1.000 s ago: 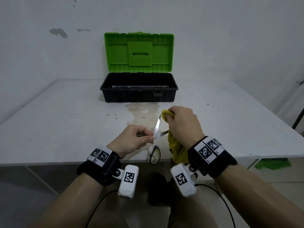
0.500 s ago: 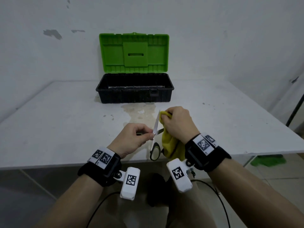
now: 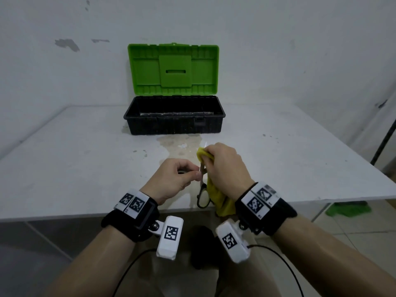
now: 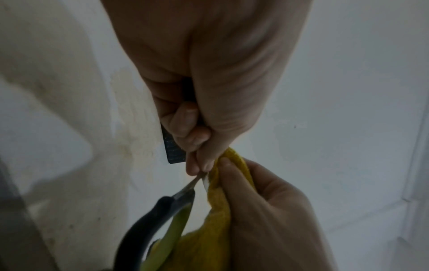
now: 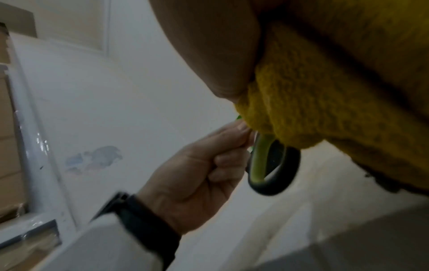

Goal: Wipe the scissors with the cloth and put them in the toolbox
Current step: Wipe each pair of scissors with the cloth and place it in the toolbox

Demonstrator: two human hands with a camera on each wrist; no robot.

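My left hand [image 3: 174, 177] pinches the scissors [image 3: 203, 195] by one blade near the pivot, above the table's near edge. Their black, green-lined handle loop [image 4: 148, 227] hangs down toward me. My right hand [image 3: 225, 168] grips the yellow cloth [image 3: 220, 199], wrapped around the other blade; only the blade tip shows above the cloth. In the right wrist view the cloth [image 5: 325, 88] fills the upper right, with the handle loop [image 5: 274, 168] below it and my left hand [image 5: 199, 170] beside it. The toolbox [image 3: 174, 123] stands open farther back, green lid [image 3: 173, 69] upright.
The white table [image 3: 75, 163] has a brownish stain [image 3: 177, 144] in front of the toolbox. A white wall rises behind the box. A green object [image 3: 348, 209] lies on the floor to the right, beside a dark pole [image 3: 383, 142].
My right hand with the cloth has slid up the blade, covering more of it; less bare blade shows above the cloth. The left hand keeps its pinch.
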